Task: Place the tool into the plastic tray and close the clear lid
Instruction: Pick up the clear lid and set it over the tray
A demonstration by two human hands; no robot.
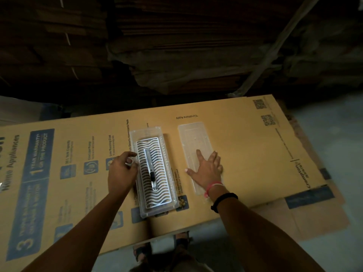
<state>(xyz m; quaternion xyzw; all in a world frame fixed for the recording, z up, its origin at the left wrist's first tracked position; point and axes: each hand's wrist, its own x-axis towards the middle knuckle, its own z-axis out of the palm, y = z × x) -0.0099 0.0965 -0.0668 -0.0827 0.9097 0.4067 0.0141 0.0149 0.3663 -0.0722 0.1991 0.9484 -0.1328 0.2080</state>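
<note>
A clear plastic tray (pixel 146 132) with a white wavy grid insert lies lengthwise on a flattened cardboard sheet. A slim metal tool (pixel 150 169) with a black slider rests on the grid, along the tray's length. My left hand (pixel 121 169) is at the tray's left rim, fingers curled against its edge; whether they grip it is unclear. The clear lid (pixel 193 138) lies flat on the cardboard to the right of the tray, apart from it. My right hand (pixel 208 167) lies flat on the lid's near half, fingers spread.
The printed cardboard sheet (pixel 245 150) covers the work surface, with more cardboard under its right end. Dark stacks of cardboard (pixel 186 46) rise behind it. Feet in sandals (pixel 143 250) show below the sheet's near edge on a grey floor.
</note>
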